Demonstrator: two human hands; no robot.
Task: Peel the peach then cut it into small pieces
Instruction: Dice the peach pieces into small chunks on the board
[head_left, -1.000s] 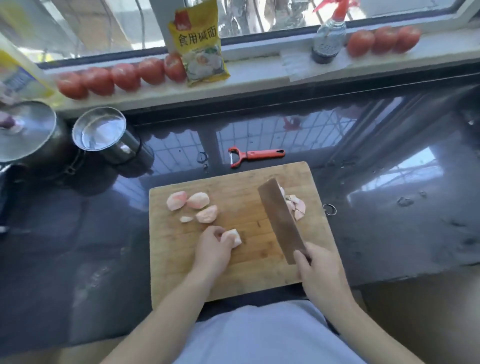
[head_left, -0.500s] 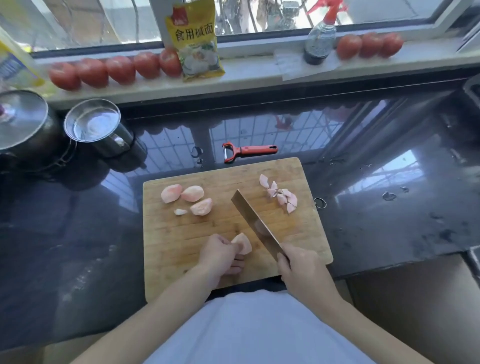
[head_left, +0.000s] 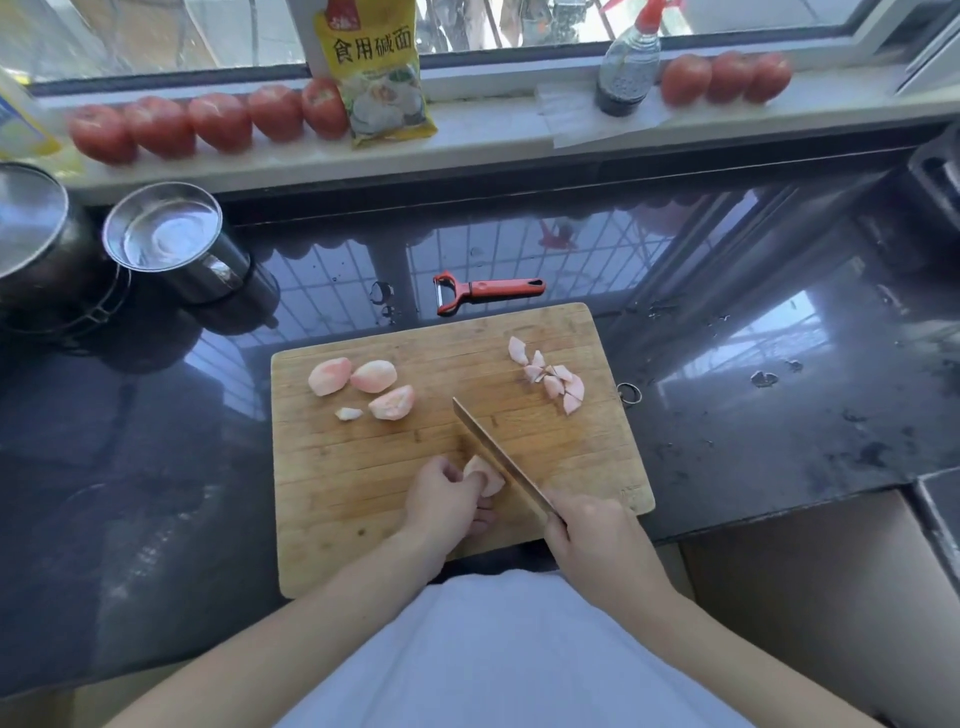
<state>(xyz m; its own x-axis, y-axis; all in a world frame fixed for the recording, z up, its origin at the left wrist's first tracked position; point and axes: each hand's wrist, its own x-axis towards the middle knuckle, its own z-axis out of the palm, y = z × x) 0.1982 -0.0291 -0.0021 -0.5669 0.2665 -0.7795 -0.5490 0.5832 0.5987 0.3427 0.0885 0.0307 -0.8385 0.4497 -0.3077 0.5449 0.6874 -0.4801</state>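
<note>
Eight tomatoes (head_left: 218, 120) at twelve o'clock; one peeler (head_left: 485, 292); one knife (head_left: 498, 457); one board (head_left: 363, 483); two pots (head_left: 171, 241) at ten.

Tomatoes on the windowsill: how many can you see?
8. Five tomatoes stand in a row left of the yellow packet; three tomatoes sit in a row right of the spray bottle. More may hide behind the packet.

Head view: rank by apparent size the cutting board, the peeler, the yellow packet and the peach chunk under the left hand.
1. cutting board, clearly largest
2. yellow packet; it stands farther back on the sill, so its real size may be understated
3. peeler
4. peach chunk, partly hidden by the left hand
</note>
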